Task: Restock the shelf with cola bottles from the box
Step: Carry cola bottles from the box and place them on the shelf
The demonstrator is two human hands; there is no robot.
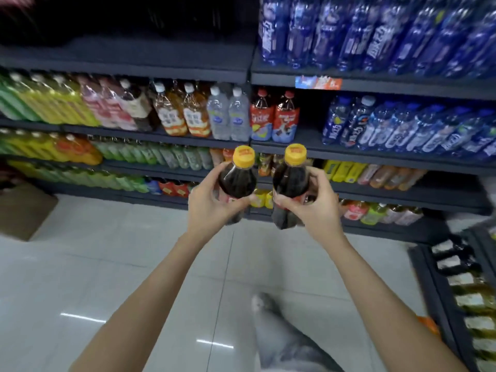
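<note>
Mid-carry, both arms out toward the drinks shelf [375, 154]. Left hand [212, 205] wraps the body of one cola bottle [237, 181], yellow cap up; right hand [314, 205] wraps a second cola bottle [291, 181], just beside the first. Both held in the air, not yet on any shelf. Two red-labelled cola bottles [273, 116] already stand on the shelf above, open space beside them, probably the slot. A cardboard box [24, 208] sits on the floor at left; contents unseen.
</note>
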